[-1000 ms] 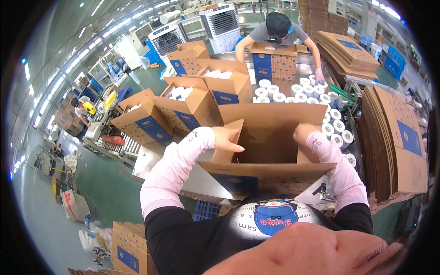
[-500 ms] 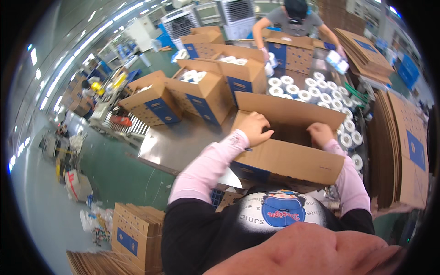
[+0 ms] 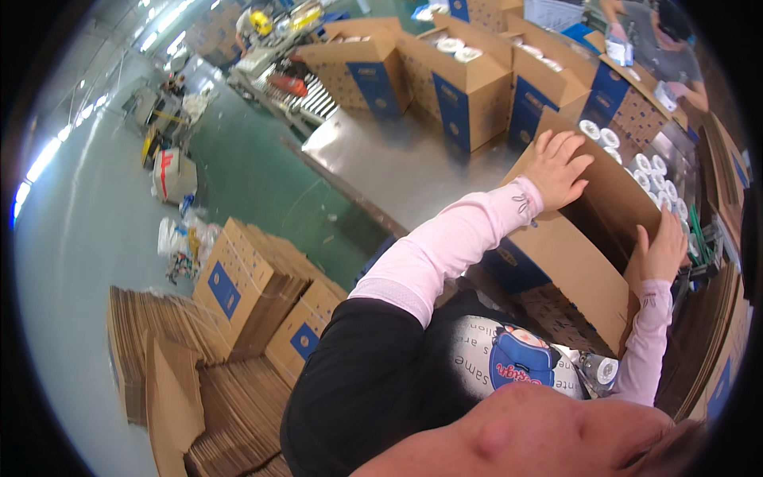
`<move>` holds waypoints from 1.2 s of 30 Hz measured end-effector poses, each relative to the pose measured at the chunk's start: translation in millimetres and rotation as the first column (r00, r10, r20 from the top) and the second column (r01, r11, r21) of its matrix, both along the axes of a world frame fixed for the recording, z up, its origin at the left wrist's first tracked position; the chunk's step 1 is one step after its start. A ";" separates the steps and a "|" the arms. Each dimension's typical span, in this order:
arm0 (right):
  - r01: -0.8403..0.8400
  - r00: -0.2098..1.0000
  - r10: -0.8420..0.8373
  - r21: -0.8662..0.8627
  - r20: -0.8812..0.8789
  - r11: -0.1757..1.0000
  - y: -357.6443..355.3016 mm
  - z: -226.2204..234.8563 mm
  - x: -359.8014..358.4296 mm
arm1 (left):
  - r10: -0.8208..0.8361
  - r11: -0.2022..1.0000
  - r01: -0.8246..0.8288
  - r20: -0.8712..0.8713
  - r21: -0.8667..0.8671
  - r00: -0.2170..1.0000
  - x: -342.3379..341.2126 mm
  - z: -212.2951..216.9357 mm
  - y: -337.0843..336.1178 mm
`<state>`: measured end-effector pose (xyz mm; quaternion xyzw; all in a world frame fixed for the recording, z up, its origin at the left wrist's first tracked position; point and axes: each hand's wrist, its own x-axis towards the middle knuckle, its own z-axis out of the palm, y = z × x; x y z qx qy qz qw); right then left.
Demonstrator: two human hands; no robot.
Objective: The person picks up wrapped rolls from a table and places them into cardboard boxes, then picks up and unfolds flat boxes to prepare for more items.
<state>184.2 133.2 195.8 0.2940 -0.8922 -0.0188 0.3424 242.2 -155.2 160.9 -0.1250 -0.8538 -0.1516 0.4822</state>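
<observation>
An open cardboard carton (image 3: 586, 258) with a blue panel stands in front of me on the metal table, its flaps raised. My left hand (image 3: 558, 168) is over its left end, fingers spread, with nothing in the grasp. At the right end, my right hand (image 3: 664, 248) lies against the carton's edge with fingers stretched out. The carton's floor is hidden from this angle. Just beyond the far flap stand several white rolls (image 3: 656, 181). One more roll (image 3: 606, 370) shows close to my body, beside the carton.
Cartons filled with white rolls (image 3: 467, 54) line the far side of the metal table (image 3: 373, 163). A roller conveyor (image 3: 318, 99) adjoins at left. Flat cardboard stacks (image 3: 246, 298) stand lower left, others at right. A co-worker (image 3: 671, 52) handles white-and-blue packs at upper right.
My view has swung left, so the table and carton sit farther right. My left hand's fingers have spread and lifted; my right hand has moved from the opening to the right edge.
</observation>
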 end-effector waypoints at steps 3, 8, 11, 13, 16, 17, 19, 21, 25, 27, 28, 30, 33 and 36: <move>0.084 0.996 -0.084 -0.026 -0.004 0.996 5.4 -4.9 25.4 | 0.042 0.998 -0.041 -0.032 0.047 0.999 -2.4 -3.6 2.4; -0.066 0.983 0.066 -0.005 0.169 0.998 28.1 -27.0 61.3 | 0.165 0.964 -0.177 0.079 0.196 0.983 11.0 5.2 -7.3; -0.257 0.914 0.268 -0.076 0.305 0.963 12.5 -23.2 91.2 | 0.191 0.938 -0.303 0.480 0.168 0.856 12.0 -11.5 -13.3; -0.188 0.870 0.253 -0.189 0.423 0.964 33.4 -38.9 79.1 | 0.224 0.914 -0.395 0.699 0.090 0.679 14.6 -27.2 -5.4; 0.054 0.820 0.124 -0.292 0.559 0.955 74.9 -70.5 58.0 | -0.051 0.860 -0.429 0.883 0.277 0.467 23.2 7.4 -10.6; 0.115 0.845 0.006 -0.192 0.535 0.975 74.1 -69.1 54.9 | -0.119 0.861 -0.412 0.905 0.298 0.408 27.7 14.5 -22.3; 0.253 0.867 -0.186 -0.086 0.462 0.964 79.5 -78.8 48.7 | -0.198 0.923 -0.238 0.902 0.304 0.383 27.3 -3.3 -50.7; 0.353 0.837 -0.258 -0.115 0.483 0.929 94.8 -79.9 40.5 | -0.601 0.738 -0.045 0.687 0.673 0.409 30.3 -47.5 -61.1; 0.482 0.675 -0.182 -0.240 0.716 0.843 191.4 -93.4 9.8 | -0.712 0.564 -0.134 0.563 0.815 0.419 54.9 -184.2 -9.4; 0.538 0.612 -0.135 -0.284 0.780 0.794 261.8 -99.8 9.4 | -0.664 0.551 -0.251 0.601 0.796 0.446 81.9 -245.3 20.8; 0.547 0.634 -0.101 -0.352 0.767 0.760 303.8 -109.2 16.6 | -0.675 0.523 -0.284 0.594 0.803 0.438 93.3 -269.6 37.7; 0.542 0.697 -0.040 -0.489 0.716 0.683 376.0 -117.2 40.9 | -0.761 0.355 -0.568 0.583 0.743 0.286 98.3 -283.0 48.9; 0.703 0.540 0.187 -0.563 0.820 0.436 276.2 -102.2 39.8 | -0.938 0.154 -0.634 0.314 0.758 0.148 121.8 -257.8 -28.1; 0.729 0.505 0.437 -0.639 0.744 0.245 208.0 -115.3 69.6 | -0.956 -0.021 -0.424 0.106 0.905 0.273 114.1 -184.6 -123.1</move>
